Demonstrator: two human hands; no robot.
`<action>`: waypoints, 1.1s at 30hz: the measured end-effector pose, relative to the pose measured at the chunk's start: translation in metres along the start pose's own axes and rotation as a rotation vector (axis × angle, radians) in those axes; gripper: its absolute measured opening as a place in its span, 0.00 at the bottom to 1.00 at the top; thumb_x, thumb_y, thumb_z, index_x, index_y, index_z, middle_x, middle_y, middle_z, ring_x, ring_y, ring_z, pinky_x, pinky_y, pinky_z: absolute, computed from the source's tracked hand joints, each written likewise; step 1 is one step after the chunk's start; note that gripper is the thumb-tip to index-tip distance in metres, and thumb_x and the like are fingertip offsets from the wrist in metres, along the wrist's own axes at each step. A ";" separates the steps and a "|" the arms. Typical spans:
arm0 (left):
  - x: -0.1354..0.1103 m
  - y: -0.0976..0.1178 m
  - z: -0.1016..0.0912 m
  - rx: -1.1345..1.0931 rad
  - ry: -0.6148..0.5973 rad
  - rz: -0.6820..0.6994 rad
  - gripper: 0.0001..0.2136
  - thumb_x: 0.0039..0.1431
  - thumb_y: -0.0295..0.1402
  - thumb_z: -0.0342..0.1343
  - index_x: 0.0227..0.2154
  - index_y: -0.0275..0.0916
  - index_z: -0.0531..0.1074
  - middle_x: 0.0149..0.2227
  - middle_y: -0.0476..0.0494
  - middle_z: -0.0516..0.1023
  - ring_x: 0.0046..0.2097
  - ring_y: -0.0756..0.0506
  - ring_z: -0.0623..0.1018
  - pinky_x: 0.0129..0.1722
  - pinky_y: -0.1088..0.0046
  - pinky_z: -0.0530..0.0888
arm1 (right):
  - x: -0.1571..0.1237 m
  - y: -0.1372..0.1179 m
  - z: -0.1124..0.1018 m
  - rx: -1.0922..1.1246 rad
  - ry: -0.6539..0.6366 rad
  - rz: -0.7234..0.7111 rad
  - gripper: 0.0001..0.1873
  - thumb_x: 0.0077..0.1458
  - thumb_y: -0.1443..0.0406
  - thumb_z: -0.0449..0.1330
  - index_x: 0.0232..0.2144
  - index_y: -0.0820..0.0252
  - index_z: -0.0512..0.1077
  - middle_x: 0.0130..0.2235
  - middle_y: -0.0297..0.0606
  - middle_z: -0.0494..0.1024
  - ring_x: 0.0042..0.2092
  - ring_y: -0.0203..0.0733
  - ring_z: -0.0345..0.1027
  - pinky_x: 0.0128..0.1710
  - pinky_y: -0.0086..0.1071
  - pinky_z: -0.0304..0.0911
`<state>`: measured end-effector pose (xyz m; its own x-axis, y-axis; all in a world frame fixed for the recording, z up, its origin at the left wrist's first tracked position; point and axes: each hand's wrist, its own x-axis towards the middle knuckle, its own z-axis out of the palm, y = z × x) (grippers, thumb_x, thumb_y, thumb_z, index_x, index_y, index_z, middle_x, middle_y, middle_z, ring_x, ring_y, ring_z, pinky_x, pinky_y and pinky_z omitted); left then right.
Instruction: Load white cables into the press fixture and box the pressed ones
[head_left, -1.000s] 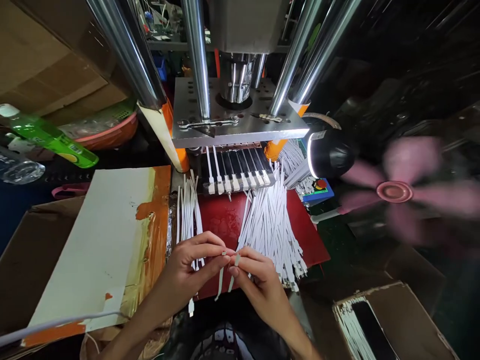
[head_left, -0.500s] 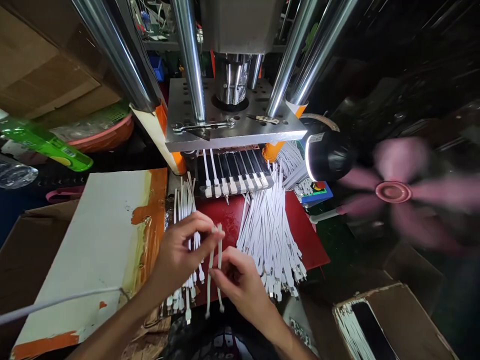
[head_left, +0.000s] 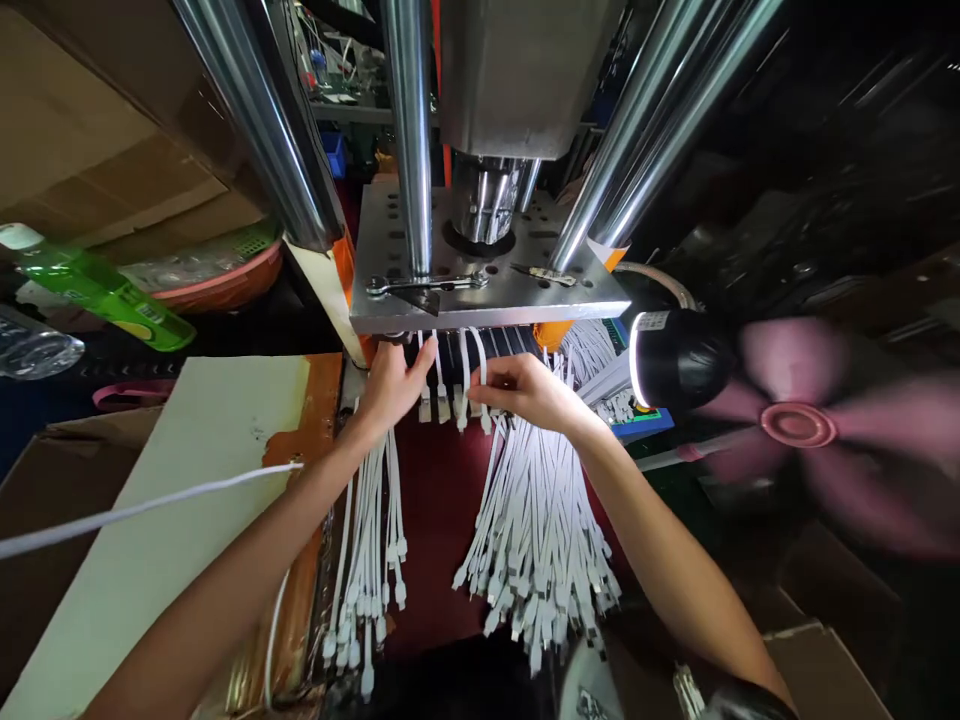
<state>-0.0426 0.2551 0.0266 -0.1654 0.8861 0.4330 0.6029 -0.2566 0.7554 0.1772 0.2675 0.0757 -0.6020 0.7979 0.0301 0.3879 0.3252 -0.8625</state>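
cables (head_left: 459, 372) lie between left hand (head_left: 394, 385) and right hand (head_left: 529, 392) fingers (head_left: 486, 392).

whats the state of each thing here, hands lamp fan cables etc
left hand, open, fingertips on the fixture cables
right hand, fingers curled on one of the fixture cables
lamp, lit
fan, spinning, blades blurred
wrench, lying flat on the press plate
green bottle, lying on its side
left cable bundle, laid straight on the red mat
right cable pile, fanned out loose
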 end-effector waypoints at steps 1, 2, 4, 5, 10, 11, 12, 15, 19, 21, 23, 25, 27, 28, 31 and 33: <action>-0.007 0.003 -0.004 0.020 -0.028 0.036 0.15 0.68 0.36 0.55 0.54 0.36 0.73 0.56 0.32 0.79 0.62 0.36 0.75 0.65 0.52 0.69 | 0.014 0.005 -0.002 -0.018 0.017 -0.019 0.18 0.61 0.54 0.65 0.27 0.62 0.76 0.22 0.26 0.65 0.25 0.32 0.54 0.27 0.27 0.50; -0.016 0.006 -0.009 0.064 -0.090 0.107 0.18 0.69 0.36 0.54 0.59 0.36 0.70 0.61 0.30 0.75 0.65 0.36 0.72 0.66 0.53 0.68 | 0.025 0.009 -0.002 -0.034 0.026 -0.040 0.18 0.61 0.53 0.64 0.29 0.62 0.77 0.23 0.27 0.68 0.26 0.32 0.56 0.28 0.27 0.51; -0.031 0.010 -0.020 0.171 -0.283 0.307 0.19 0.71 0.34 0.52 0.62 0.37 0.68 0.68 0.30 0.68 0.68 0.36 0.69 0.67 0.54 0.68 | 0.038 0.014 -0.001 -0.084 0.043 -0.085 0.17 0.62 0.54 0.63 0.30 0.63 0.78 0.26 0.30 0.72 0.29 0.33 0.60 0.30 0.27 0.54; -0.036 0.011 -0.025 0.234 -0.355 0.409 0.18 0.71 0.34 0.52 0.61 0.38 0.70 0.69 0.31 0.66 0.68 0.36 0.69 0.68 0.54 0.68 | 0.042 0.016 0.000 -0.114 0.044 -0.103 0.16 0.63 0.56 0.63 0.31 0.63 0.78 0.27 0.31 0.73 0.30 0.34 0.61 0.32 0.27 0.55; -0.038 0.012 -0.031 0.519 -0.442 0.686 0.16 0.71 0.30 0.52 0.58 0.35 0.74 0.68 0.29 0.69 0.68 0.32 0.69 0.67 0.48 0.69 | 0.044 0.019 0.004 -0.187 0.140 -0.132 0.12 0.64 0.62 0.62 0.30 0.63 0.79 0.27 0.31 0.73 0.31 0.35 0.61 0.35 0.28 0.55; -0.037 0.013 -0.029 0.546 -0.452 0.710 0.17 0.71 0.30 0.53 0.59 0.33 0.73 0.67 0.28 0.70 0.67 0.32 0.70 0.67 0.48 0.69 | 0.043 0.020 0.005 -0.169 0.157 -0.133 0.13 0.65 0.61 0.62 0.30 0.63 0.78 0.27 0.31 0.73 0.31 0.35 0.61 0.35 0.28 0.56; -0.035 0.014 -0.027 0.565 -0.461 0.726 0.18 0.71 0.30 0.53 0.59 0.32 0.72 0.66 0.28 0.72 0.67 0.32 0.71 0.67 0.48 0.69 | 0.043 0.021 0.005 -0.144 0.164 -0.137 0.15 0.65 0.59 0.62 0.30 0.63 0.78 0.27 0.31 0.74 0.31 0.35 0.61 0.35 0.28 0.56; -0.035 0.016 -0.023 0.598 -0.479 0.723 0.19 0.70 0.31 0.54 0.60 0.29 0.71 0.63 0.26 0.74 0.65 0.31 0.73 0.66 0.48 0.70 | 0.041 0.025 0.005 -0.072 0.162 -0.145 0.16 0.64 0.55 0.63 0.32 0.63 0.78 0.28 0.32 0.75 0.30 0.35 0.62 0.33 0.28 0.57; -0.039 0.020 -0.021 0.621 -0.464 0.687 0.21 0.70 0.37 0.54 0.60 0.31 0.71 0.63 0.26 0.74 0.65 0.29 0.73 0.65 0.45 0.69 | 0.040 0.029 0.005 -0.042 0.171 -0.111 0.16 0.61 0.54 0.66 0.34 0.63 0.78 0.29 0.33 0.77 0.31 0.35 0.65 0.34 0.27 0.59; -0.043 0.024 -0.018 0.635 -0.459 0.678 0.23 0.69 0.40 0.55 0.62 0.35 0.70 0.64 0.26 0.72 0.66 0.28 0.71 0.66 0.44 0.68 | 0.041 0.029 0.006 -0.048 0.143 -0.102 0.14 0.61 0.55 0.66 0.36 0.62 0.78 0.30 0.33 0.78 0.30 0.35 0.66 0.34 0.27 0.60; -0.049 0.028 -0.014 0.671 -0.439 0.646 0.24 0.69 0.42 0.55 0.63 0.36 0.70 0.66 0.25 0.70 0.67 0.28 0.69 0.67 0.42 0.66 | 0.042 0.028 0.007 -0.086 0.145 -0.099 0.12 0.63 0.57 0.66 0.36 0.62 0.78 0.31 0.33 0.79 0.30 0.35 0.66 0.34 0.27 0.60; -0.056 0.033 -0.008 0.719 -0.404 0.587 0.24 0.70 0.42 0.54 0.62 0.33 0.70 0.67 0.22 0.69 0.68 0.27 0.68 0.67 0.41 0.65 | 0.040 0.025 0.009 -0.177 0.229 -0.072 0.10 0.64 0.60 0.65 0.36 0.63 0.78 0.32 0.35 0.79 0.32 0.36 0.67 0.36 0.28 0.62; -0.062 0.038 -0.003 0.742 -0.383 0.536 0.24 0.70 0.42 0.53 0.62 0.32 0.70 0.67 0.21 0.68 0.69 0.26 0.67 0.67 0.39 0.63 | 0.031 0.018 0.012 -0.307 0.330 -0.050 0.08 0.65 0.64 0.62 0.41 0.63 0.79 0.38 0.39 0.79 0.36 0.39 0.70 0.40 0.30 0.64; -0.064 0.039 -0.001 0.737 -0.380 0.518 0.25 0.70 0.43 0.53 0.63 0.31 0.70 0.67 0.21 0.68 0.69 0.25 0.66 0.68 0.38 0.62 | 0.024 0.015 0.013 -0.388 0.343 -0.055 0.09 0.66 0.66 0.60 0.44 0.63 0.79 0.41 0.42 0.78 0.39 0.40 0.71 0.43 0.31 0.65; -0.060 0.041 0.001 0.681 -0.372 0.476 0.27 0.71 0.45 0.50 0.65 0.31 0.67 0.68 0.23 0.67 0.70 0.28 0.65 0.70 0.39 0.57 | 0.002 0.004 0.018 -0.676 0.212 -0.057 0.18 0.67 0.72 0.53 0.52 0.59 0.78 0.48 0.46 0.74 0.44 0.43 0.71 0.47 0.34 0.66; -0.049 0.038 0.002 0.655 -0.363 0.445 0.28 0.73 0.44 0.47 0.66 0.29 0.65 0.69 0.24 0.67 0.71 0.30 0.65 0.71 0.39 0.54 | -0.002 -0.001 0.021 -0.841 0.128 0.016 0.22 0.67 0.73 0.52 0.58 0.56 0.75 0.49 0.47 0.73 0.44 0.46 0.71 0.45 0.35 0.67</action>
<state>-0.0099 0.2029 0.0336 0.3838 0.8533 0.3529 0.8986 -0.4331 0.0700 0.1633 0.2548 0.0664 -0.5283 0.8403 0.1216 0.8156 0.5421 -0.2024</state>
